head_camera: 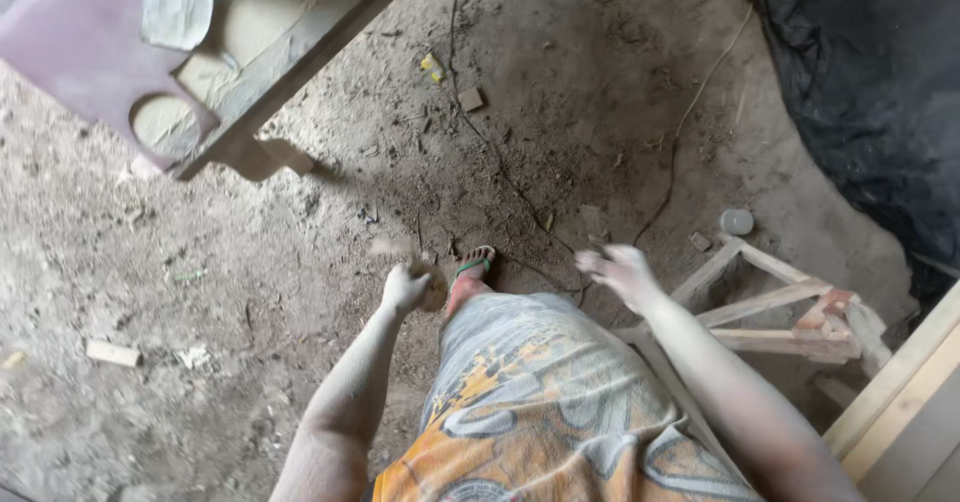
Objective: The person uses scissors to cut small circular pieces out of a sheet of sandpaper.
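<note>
My left hand (405,287) is curled into a fist above the dirt floor, just left of my sandalled foot (475,265). A pale blurred shape (390,247) lies just above the fist, and I cannot tell whether the hand holds it. Blurred by motion, my right hand (620,267) has its fingers spread and holds nothing. It hovers beside a low wooden frame (790,312). My patterned orange and grey shirt (540,412) fills the bottom of the view.
A wooden bench (300,52) with a purple board (70,42) stands at the top left. A thin cable (500,162) runs across the dirt floor. A black sheet (870,72) covers the top right, with planks (900,402) at the lower right. Wood scraps (112,352) and a small round cap (737,221) lie about.
</note>
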